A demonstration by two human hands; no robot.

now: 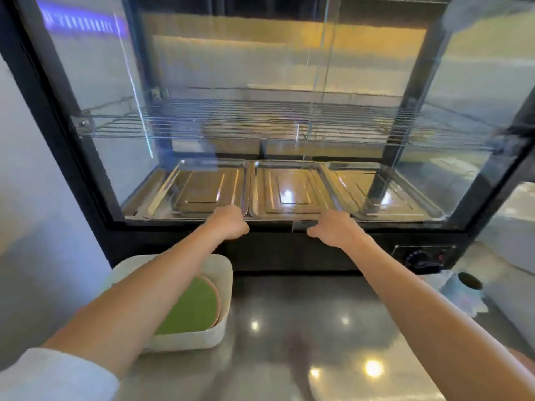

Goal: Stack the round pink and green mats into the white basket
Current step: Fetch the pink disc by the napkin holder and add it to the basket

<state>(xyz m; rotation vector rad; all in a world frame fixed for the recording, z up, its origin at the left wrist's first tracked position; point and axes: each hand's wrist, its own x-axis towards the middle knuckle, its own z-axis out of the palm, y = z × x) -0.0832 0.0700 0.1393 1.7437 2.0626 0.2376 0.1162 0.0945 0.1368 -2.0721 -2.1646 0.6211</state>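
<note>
The white basket point(224, 287) stands on the steel counter at lower left, partly under my left forearm. Inside it lies a round green mat point(194, 309) on top, and the rim of a pink mat point(216, 296) peeks out beneath its right side. My left hand point(230, 222) is curled at the lower edge of the glass display case, fingers closed on the frame of the sliding door. My right hand point(333, 230) rests at the same edge, fingers on the small dark door handle point(301, 225). Both hands are far beyond the basket.
A black-framed glass warming case point(278, 250) fills the back, with three steel trays point(286, 192) and a wire shelf point(260, 120) inside. A control knob point(417, 259) sits at its lower right. A white paper roll point(466, 285) lies at right on the shiny counter point(304, 328).
</note>
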